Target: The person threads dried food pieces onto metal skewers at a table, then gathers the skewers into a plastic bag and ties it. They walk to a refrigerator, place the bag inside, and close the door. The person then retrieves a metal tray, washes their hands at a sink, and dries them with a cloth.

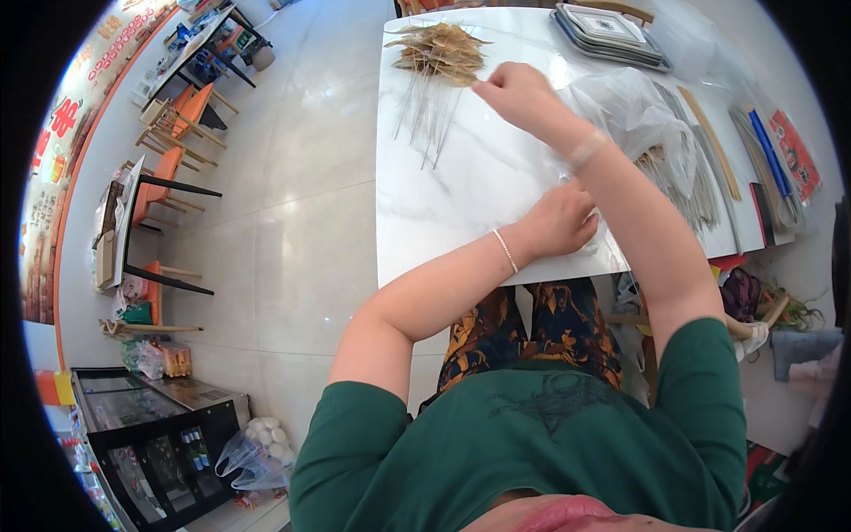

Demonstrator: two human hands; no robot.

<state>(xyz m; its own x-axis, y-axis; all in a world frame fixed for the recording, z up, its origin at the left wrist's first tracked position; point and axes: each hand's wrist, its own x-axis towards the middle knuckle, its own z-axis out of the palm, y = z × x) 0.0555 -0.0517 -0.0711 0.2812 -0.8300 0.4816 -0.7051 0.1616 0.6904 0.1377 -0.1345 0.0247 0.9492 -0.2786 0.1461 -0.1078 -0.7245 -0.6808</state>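
A heap of flat, brownish-yellow food pieces (439, 53) on thin metal skewers (422, 110) lies at the far left of the white marbled table (425, 219). My right hand (515, 96) reaches across to the heap's near right edge, its fingers curled together. Whether anything is pinched in them is not clear. Lower down, my left hand (562, 219) is bent over the table near its front edge. My right forearm crosses close to its fingers, and what they touch is hidden. Right of my hands, a clear plastic bag (618, 100) partly covers more skewered pieces (655, 159).
Stacked trays (605, 33) stand at the table's far right. Beyond the bag lie bundled metal skewers (705, 179), a wooden strip (711, 143), a blue rod-like object (768, 153) and a red packet (794, 156). Orange chairs (159, 179) and a black-framed cabinet (159, 452) are to the left.
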